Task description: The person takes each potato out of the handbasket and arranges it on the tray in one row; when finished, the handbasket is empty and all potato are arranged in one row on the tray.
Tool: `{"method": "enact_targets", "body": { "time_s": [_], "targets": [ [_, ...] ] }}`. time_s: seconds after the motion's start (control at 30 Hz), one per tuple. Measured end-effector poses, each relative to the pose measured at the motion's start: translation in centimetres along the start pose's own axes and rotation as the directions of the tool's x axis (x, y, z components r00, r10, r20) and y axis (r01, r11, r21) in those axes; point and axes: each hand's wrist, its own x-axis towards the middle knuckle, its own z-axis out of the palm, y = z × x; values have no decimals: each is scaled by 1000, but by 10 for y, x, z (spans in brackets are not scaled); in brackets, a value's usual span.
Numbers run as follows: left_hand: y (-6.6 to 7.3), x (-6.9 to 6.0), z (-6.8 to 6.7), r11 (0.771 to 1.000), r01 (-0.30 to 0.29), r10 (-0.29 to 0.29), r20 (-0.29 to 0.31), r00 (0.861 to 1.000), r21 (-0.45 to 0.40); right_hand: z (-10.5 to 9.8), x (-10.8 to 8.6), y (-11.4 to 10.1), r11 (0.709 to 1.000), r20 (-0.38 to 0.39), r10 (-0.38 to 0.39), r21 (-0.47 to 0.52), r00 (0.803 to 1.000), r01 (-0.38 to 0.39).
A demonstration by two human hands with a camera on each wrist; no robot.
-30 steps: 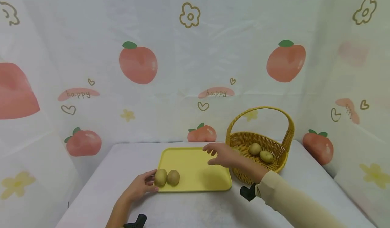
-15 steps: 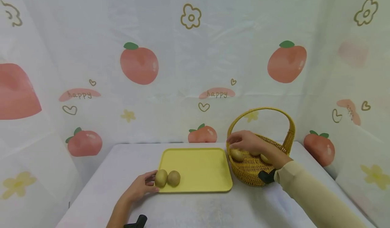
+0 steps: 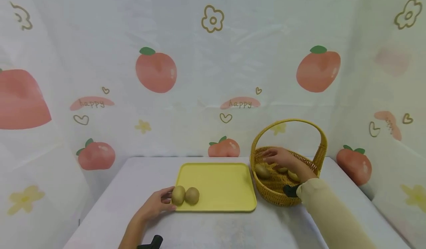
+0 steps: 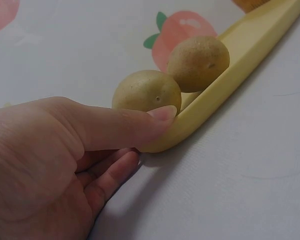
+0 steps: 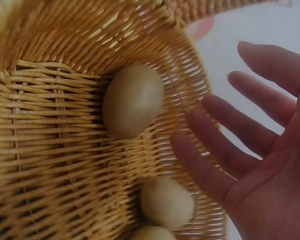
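Note:
Two brown potatoes lie side by side in the near left corner of a yellow tray (image 3: 219,186); the left potato (image 3: 178,195) touches the right potato (image 3: 192,196). My left hand (image 3: 155,204) holds that corner of the tray, its thumb (image 4: 162,115) on the rim against the left potato and its other fingers at the outer side. To the right stands a woven basket (image 3: 277,197) with several potatoes inside. Over it is my right hand (image 3: 281,157), holding nothing, fingers spread in the right wrist view, apart from the nearest potato (image 5: 133,101).
An arched handle (image 3: 289,121) rises over the basket. Tray and basket stand close together on a white-covered table (image 3: 213,230). A white curtain (image 3: 193,127) printed with fruit hangs behind and at both sides.
My right hand has moved right from over the tray to over the basket, and its fingers now lie farther inside the rim. My left hand stays at the tray's corner.

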Motion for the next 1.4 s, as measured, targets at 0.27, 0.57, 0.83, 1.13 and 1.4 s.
{"method": "enact_targets", "body": {
  "time_s": [0.27, 0.57, 0.83, 1.13, 1.4],
  "targets": [
    [-1, 2, 2, 1000, -17, 18, 15, 1000, -20, 7, 9, 17, 988, -10, 39, 147, 999, -37],
    [1, 3, 3, 1000, -9, 9, 8, 1000, -14, 16, 18, 27, 986, 60, 99, 129, 993, -106],
    [-1, 1, 1, 1000, 3, -3, 4, 1000, -8, 22, 22, 21, 992, 134, 124, 13, 983, -126],
    [-1, 0, 1, 1000, 17, -17, -3, 1000, 2, 26, 26, 15, 986, 215, 164, -28, 963, -162],
    [-2, -1, 1, 1000, 9, -9, -10, 1000, -12, 29, 25, 14, 962, 266, 264, -147, 927, -231]
  ]
}}
